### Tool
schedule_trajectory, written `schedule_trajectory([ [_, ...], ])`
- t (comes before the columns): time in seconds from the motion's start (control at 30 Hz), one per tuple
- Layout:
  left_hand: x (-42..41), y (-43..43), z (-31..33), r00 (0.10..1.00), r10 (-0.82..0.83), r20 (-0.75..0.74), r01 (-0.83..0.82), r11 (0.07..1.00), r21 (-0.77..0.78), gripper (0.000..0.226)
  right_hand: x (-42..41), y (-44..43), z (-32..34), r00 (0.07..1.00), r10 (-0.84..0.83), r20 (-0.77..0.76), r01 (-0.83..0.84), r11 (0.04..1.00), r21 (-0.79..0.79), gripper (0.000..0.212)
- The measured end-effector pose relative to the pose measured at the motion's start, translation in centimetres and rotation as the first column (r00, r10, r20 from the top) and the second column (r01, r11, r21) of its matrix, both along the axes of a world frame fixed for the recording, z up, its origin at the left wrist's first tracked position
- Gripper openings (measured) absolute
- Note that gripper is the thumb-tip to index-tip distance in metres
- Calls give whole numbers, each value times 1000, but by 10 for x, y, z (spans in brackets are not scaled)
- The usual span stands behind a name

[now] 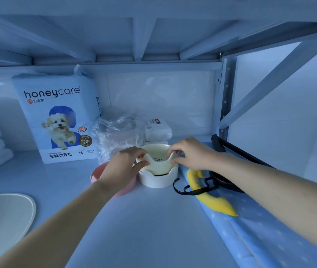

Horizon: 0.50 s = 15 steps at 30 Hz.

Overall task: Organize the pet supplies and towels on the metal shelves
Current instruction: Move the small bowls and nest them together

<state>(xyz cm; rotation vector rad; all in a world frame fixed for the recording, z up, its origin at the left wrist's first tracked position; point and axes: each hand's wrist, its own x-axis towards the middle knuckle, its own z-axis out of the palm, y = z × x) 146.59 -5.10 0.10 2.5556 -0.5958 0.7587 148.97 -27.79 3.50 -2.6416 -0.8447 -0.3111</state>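
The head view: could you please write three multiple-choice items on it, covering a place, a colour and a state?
1. Where is the honeycare pack? A. back left B. on the blue mat C. in a bowl
2. The leftmost bowl is A. green B. pink C. black
3. The cream bowl is held by A. both hands B. one hand alone C. no hand
Answers: 1A, it stands at the rear left of the shelf; 2B, its pink rim shows under the left hand; 3A, the left hand and the right hand each pinch one ear.
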Motion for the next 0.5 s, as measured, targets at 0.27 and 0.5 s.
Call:
schedule_trajectory([
  [0.27,-14,-8,-24,999,-32,15,33,997,-72,50,-7,2,-12,1000,20,6,-20,1000,6,28],
  [0.5,-14,-10,-32,997,24,79,-20,999,-46,56,-7,7,-14,1000,23,3,-23,999,38,25],
])
